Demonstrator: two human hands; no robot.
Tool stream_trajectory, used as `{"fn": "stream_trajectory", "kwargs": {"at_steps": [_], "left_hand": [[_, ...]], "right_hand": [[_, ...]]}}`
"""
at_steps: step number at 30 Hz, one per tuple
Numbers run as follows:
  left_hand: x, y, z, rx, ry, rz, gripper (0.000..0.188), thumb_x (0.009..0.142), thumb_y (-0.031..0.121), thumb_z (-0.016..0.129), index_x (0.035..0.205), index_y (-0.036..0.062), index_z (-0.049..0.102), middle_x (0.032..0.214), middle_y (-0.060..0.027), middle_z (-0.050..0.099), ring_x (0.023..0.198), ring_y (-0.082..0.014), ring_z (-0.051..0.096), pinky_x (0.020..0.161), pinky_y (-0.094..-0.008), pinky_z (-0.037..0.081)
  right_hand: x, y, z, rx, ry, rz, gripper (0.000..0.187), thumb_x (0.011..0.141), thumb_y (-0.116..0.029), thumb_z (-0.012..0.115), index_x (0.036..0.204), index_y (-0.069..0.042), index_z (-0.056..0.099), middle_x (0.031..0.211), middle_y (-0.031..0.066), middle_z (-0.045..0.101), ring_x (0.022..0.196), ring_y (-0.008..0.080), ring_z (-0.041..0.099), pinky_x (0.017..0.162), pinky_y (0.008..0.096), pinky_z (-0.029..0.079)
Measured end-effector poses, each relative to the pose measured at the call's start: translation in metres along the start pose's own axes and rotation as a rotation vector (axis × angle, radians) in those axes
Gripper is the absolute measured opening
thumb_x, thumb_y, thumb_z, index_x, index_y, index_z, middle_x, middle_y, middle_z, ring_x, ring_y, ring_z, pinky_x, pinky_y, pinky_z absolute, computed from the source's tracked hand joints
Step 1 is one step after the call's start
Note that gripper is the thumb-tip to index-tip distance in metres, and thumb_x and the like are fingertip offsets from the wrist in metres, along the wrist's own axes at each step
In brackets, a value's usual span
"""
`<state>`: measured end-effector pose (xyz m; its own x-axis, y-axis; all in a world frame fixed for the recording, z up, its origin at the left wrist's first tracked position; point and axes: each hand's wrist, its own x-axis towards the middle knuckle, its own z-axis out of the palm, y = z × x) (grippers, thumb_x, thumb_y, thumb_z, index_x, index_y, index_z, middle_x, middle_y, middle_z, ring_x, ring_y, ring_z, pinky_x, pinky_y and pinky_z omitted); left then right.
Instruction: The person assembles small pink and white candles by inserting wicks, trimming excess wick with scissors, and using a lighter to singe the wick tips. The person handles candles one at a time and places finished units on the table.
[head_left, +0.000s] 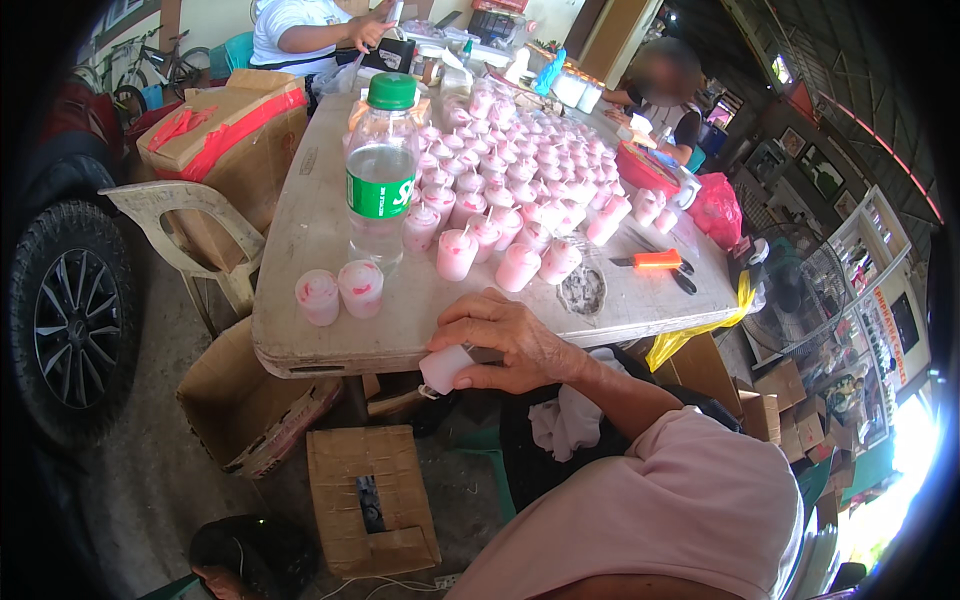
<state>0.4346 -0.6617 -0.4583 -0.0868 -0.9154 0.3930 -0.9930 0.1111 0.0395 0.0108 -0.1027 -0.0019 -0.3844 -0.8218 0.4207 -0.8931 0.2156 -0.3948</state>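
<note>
My right hand point(505, 345), reaching in from the right, is closed around a small pale pink candle point(447, 370) just off the table's near edge. The candle is tipped over, and its wick end points down toward the floor. Two pink candles point(318, 298) with red flecks stand apart on the left of the table. Beyond my hand, many more pink candles point(495, 170) with short wicks stand packed together. A clear plastic bottle point(381, 150) with a green cap and label stands upright at their left. My left hand is out of view.
An orange-handled cutter point(657, 260) and dark scissors point(684, 278) lie on the worn table point(320, 340). A plastic chair point(190, 215) and cardboard boxes point(372, 500) surround it. Two people sit at the far side. A pedestal fan point(795, 290) stands right; a car wheel point(75, 320) left.
</note>
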Motion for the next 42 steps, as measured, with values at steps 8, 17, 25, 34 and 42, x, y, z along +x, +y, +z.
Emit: {"fn": "stream_trajectory", "kwargs": {"at_steps": [8, 17, 25, 34, 42], "left_hand": [[0.001, -0.002, 0.001, -0.007, -0.011, 0.018, 0.028, 0.1, 0.024, 0.036, 0.126, 0.0214, 0.049, 0.075, -0.015, 0.07, 0.07, -0.0346, 0.069, 0.058, -0.0465, 0.056], [-0.002, 0.001, -0.004, -0.006, 0.002, 0.03, 0.023, 0.1, 0.022, 0.037, 0.12, 0.0194, 0.049, 0.073, -0.0157, 0.069, 0.067, -0.0337, 0.069, 0.053, -0.0441, 0.055], [-0.001, 0.0, -0.004, 0.034, 0.04, 0.058, 0.023, 0.1, 0.028, 0.042, 0.12, 0.0184, 0.049, 0.07, -0.0148, 0.068, 0.065, -0.0327, 0.069, 0.052, -0.0446, 0.055], [-0.003, 0.0, -0.007, 0.037, 0.052, 0.072, 0.025, 0.1, 0.028, 0.042, 0.122, 0.0175, 0.05, 0.069, -0.0141, 0.068, 0.065, -0.0329, 0.069, 0.054, -0.045, 0.055], [-0.001, -0.002, 0.001, 0.057, 0.083, 0.091, 0.026, 0.1, 0.025, 0.041, 0.124, 0.0185, 0.051, 0.066, -0.0119, 0.068, 0.059, -0.0288, 0.069, 0.048, -0.041, 0.055]], "right_hand": [[0.001, 0.001, 0.0, -0.006, 0.002, -0.01, 0.042, 0.072, -0.024, 0.08, 0.109, -0.013, 0.064, 0.108, 0.0044, 0.06, 0.098, 0.0223, 0.059, 0.086, 0.0372, 0.042], [0.0, 0.001, 0.0, -0.001, 0.001, -0.012, 0.042, 0.073, -0.024, 0.079, 0.11, -0.013, 0.063, 0.108, 0.0046, 0.06, 0.099, 0.0227, 0.059, 0.086, 0.0375, 0.042], [0.0, 0.002, 0.001, -0.005, 0.001, -0.014, 0.042, 0.073, -0.024, 0.08, 0.11, -0.013, 0.063, 0.108, 0.0046, 0.06, 0.099, 0.0228, 0.059, 0.086, 0.0373, 0.042], [0.001, 0.0, 0.0, -0.006, -0.002, -0.011, 0.041, 0.073, -0.024, 0.08, 0.109, -0.012, 0.064, 0.108, 0.0035, 0.06, 0.097, 0.0222, 0.059, 0.087, 0.0373, 0.042], [0.001, 0.001, 0.0, 0.002, 0.005, -0.018, 0.04, 0.074, -0.024, 0.079, 0.109, -0.012, 0.064, 0.107, 0.0034, 0.06, 0.095, 0.022, 0.059, 0.086, 0.037, 0.042]]}}
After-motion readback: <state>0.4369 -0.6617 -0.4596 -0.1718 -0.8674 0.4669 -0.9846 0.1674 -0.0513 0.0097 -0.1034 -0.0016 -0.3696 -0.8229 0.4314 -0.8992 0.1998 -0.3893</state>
